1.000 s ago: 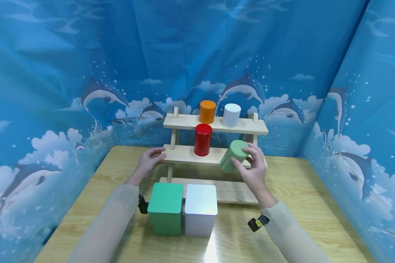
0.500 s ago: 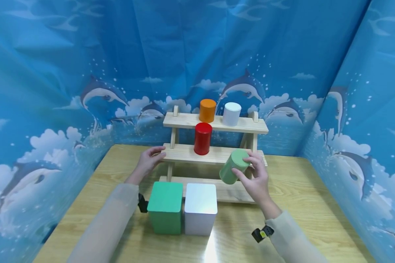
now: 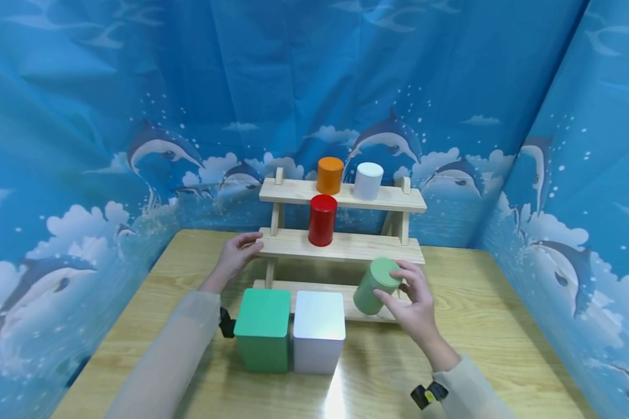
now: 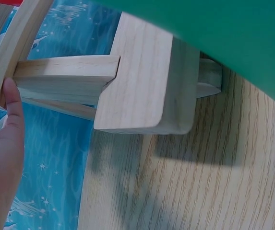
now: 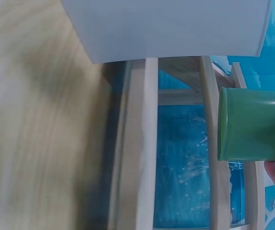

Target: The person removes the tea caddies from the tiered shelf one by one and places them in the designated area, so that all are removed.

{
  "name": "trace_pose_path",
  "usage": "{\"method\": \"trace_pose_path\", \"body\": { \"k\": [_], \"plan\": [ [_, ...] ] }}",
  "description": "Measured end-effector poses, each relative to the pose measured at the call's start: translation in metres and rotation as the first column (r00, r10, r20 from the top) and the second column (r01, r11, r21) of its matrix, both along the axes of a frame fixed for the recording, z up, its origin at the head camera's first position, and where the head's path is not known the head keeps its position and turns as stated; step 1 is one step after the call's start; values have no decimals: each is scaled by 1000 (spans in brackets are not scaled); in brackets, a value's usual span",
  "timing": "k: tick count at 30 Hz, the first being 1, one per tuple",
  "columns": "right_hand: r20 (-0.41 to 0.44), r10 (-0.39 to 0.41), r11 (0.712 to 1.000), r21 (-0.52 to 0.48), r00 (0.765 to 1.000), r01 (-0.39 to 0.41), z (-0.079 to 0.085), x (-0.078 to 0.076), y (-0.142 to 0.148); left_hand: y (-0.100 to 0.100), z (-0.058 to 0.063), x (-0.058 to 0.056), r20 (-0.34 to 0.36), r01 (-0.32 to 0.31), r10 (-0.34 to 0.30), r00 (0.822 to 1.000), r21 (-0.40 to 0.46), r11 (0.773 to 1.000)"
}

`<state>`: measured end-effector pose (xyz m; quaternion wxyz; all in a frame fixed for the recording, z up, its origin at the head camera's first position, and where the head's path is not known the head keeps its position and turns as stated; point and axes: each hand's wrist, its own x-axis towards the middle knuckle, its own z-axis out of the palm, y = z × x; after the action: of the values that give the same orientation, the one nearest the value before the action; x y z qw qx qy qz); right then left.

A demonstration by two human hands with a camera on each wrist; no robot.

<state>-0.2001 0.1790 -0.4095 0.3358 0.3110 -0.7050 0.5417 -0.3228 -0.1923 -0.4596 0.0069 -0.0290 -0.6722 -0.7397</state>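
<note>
My right hand [image 3: 415, 305] grips a light green cylindrical canister [image 3: 374, 288] between thumb and fingers. The canister tilts, its top leaning right, in front of the bottom board at the right end of a three-tier wooden shelf [image 3: 364, 247]. In the right wrist view the green canister [image 5: 255, 125] lies across the boards, with only fingertips showing below it. My left hand [image 3: 237, 257] pinches the left end of the middle board; the left wrist view shows the thumb [image 4: 13, 98] against its edge. A red canister [image 3: 322, 221] stands upright on that board.
On the top board stand an orange canister [image 3: 329, 176] and a white canister [image 3: 368, 181]. A green box [image 3: 264, 331] and a white box [image 3: 319, 334] stand side by side before the shelf's left half. A blue dolphin-print curtain [image 3: 304, 87] hangs behind the wooden table [image 3: 482, 326].
My right hand has brought the green canister down from the middle board's level to the bottom board's level, toward me. The left hand stays at the middle board.
</note>
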Motion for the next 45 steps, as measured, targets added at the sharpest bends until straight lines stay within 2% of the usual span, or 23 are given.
{"method": "trace_pose_path", "body": {
  "k": [4, 12, 24, 29, 38, 45],
  "plan": [
    [27, -14, 999, 38, 1000, 13, -4, 8, 2, 0, 0, -1, 7, -2, 2, 1000, 1, 1000],
    [28, -25, 993, 118, 999, 21, -12, 19, 5, 0, 0, -1, -7, 7, -7, 1000, 0, 1000],
    [144, -25, 983, 186, 989, -2, -24, 32, 1, 0, 2, -1, 5, 28, -28, 1000, 26, 999],
    [177, 24, 980, 191, 984, -58, -30, 35, -1, -1, 2, -2, 21, 37, -38, 999, 37, 999],
    [134, 144, 969, 181, 981, -167, -44, 34, -4, 1, 1, -1, 13, 14, -14, 1000, 5, 1000],
    [145, 115, 960, 240, 983, -147, -48, 37, -6, 0, 0, 0, 1, 8, -8, 1000, 4, 1000]
  ]
}}
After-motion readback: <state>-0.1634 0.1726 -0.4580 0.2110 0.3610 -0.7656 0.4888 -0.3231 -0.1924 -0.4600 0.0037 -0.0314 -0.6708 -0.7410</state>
